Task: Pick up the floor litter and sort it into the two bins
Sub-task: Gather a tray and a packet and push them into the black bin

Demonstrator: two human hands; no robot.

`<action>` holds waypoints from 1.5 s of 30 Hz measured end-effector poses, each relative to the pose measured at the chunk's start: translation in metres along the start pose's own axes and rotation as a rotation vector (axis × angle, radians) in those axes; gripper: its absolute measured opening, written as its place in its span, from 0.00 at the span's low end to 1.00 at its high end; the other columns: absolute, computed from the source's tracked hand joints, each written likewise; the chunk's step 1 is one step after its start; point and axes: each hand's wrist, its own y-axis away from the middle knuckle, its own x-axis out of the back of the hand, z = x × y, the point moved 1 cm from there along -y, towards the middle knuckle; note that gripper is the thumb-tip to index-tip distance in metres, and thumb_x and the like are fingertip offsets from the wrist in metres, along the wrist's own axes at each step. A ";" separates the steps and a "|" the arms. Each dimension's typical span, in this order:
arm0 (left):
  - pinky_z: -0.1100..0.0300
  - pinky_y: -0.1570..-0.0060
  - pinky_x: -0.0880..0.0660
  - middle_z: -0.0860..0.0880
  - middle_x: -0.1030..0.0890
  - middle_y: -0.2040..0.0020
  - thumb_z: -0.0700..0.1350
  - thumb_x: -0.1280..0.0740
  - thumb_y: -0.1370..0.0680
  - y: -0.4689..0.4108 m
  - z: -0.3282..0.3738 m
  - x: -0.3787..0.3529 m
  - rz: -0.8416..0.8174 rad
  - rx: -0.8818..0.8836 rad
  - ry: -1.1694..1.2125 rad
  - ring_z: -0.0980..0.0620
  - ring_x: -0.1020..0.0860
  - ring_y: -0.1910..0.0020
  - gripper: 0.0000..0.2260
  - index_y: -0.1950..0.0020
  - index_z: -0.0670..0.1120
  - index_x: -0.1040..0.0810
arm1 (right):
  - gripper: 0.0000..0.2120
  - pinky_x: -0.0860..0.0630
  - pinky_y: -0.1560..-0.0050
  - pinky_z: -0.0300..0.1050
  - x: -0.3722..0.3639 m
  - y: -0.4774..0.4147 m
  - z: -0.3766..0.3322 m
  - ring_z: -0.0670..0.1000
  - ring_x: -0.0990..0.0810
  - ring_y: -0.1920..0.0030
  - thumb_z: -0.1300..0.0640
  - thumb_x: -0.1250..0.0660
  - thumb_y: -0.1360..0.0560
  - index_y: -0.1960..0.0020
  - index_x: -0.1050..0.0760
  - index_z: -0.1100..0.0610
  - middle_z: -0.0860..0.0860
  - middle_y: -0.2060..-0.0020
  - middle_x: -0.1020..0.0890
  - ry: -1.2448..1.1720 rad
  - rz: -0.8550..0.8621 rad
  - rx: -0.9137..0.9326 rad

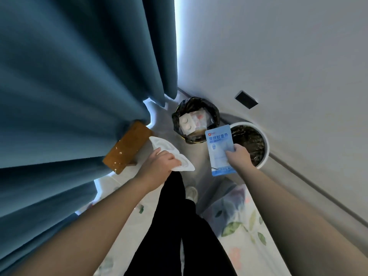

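Note:
My left hand grips a white moulded plastic tray, held low over the floor, left of the bins. My right hand pinches a light blue snack pouch by its right edge, and the pouch hangs between the two bins. A bin lined with a black bag stands in the corner and holds packaging, including a white blister card. To its right stands a round white bin with a dark liner, just beyond my right hand.
A dark blue curtain fills the left side. A wooden stool stands at its foot, left of my left hand. A white wall with a black socket plate runs along the right. My legs in black trousers are below.

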 end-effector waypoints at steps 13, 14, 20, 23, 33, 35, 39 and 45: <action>0.48 0.30 0.41 0.48 0.26 0.39 0.34 0.36 0.29 -0.233 -0.126 -0.143 -0.227 -0.206 -0.267 0.48 0.31 0.35 0.21 0.37 0.48 0.28 | 0.06 0.30 0.62 0.44 -0.082 -0.262 -0.012 0.54 0.25 0.53 0.63 0.45 0.22 0.49 0.30 0.57 0.54 0.53 0.24 0.139 -0.008 -0.084; 0.48 0.32 0.38 0.48 0.25 0.41 0.34 0.35 0.30 -0.244 -0.135 -0.157 -0.234 -0.232 -0.289 0.47 0.29 0.37 0.21 0.39 0.48 0.26 | 0.07 0.30 0.62 0.44 -0.089 -0.281 -0.010 0.55 0.25 0.53 0.63 0.45 0.22 0.49 0.30 0.57 0.54 0.52 0.24 0.166 -0.019 -0.066; 0.49 0.39 0.30 0.47 0.23 0.46 0.37 0.33 0.32 -0.286 -0.180 -0.236 -0.217 -0.345 -0.366 0.46 0.25 0.42 0.17 0.44 0.47 0.25 | 0.07 0.29 0.58 0.46 -0.137 -0.364 0.001 0.54 0.26 0.55 0.62 0.45 0.22 0.47 0.30 0.58 0.54 0.51 0.24 0.252 -0.049 0.019; 0.45 0.29 0.45 0.44 0.33 0.30 0.49 0.38 0.23 -0.294 -0.188 -0.258 -0.383 -0.268 -0.401 0.46 0.38 0.28 0.20 0.32 0.47 0.33 | 0.11 0.27 0.52 0.49 -0.159 -0.383 0.009 0.59 0.24 0.48 0.64 0.45 0.23 0.42 0.29 0.61 0.59 0.46 0.23 0.314 -0.042 0.037; 0.39 0.29 0.62 0.40 0.47 0.23 0.63 0.56 0.20 -0.298 -0.163 -0.245 -0.641 -0.032 -0.567 0.40 0.53 0.23 0.31 0.24 0.46 0.43 | 0.31 0.47 0.25 0.53 -0.171 -0.365 0.017 0.57 0.51 0.23 0.63 0.42 0.22 0.22 0.51 0.58 0.56 0.23 0.49 0.992 -0.122 0.570; 0.38 0.29 0.62 0.40 0.46 0.23 0.63 0.56 0.20 -0.303 -0.162 -0.245 -0.657 0.010 -0.591 0.40 0.52 0.24 0.31 0.24 0.46 0.42 | 0.32 0.52 0.24 0.55 -0.173 -0.369 0.021 0.57 0.55 0.23 0.59 0.43 0.21 0.22 0.54 0.55 0.55 0.22 0.54 1.099 -0.272 0.500; 0.36 0.29 0.60 0.42 0.30 0.34 0.54 0.46 0.19 -0.308 -0.163 -0.244 -0.477 0.149 -0.544 0.41 0.38 0.30 0.20 0.32 0.45 0.30 | 0.30 0.54 0.25 0.59 -0.180 -0.384 0.023 0.58 0.55 0.23 0.56 0.44 0.20 0.22 0.52 0.55 0.55 0.22 0.53 1.104 -0.377 0.353; 0.50 0.44 0.35 0.49 0.23 0.50 0.41 0.38 0.25 -0.305 -0.181 -0.225 -0.206 0.478 -0.471 0.46 0.25 0.50 0.11 0.43 0.47 0.28 | 0.32 0.52 0.25 0.60 -0.193 -0.379 0.005 0.57 0.54 0.23 0.55 0.43 0.20 0.22 0.56 0.50 0.54 0.22 0.53 0.996 -0.261 0.544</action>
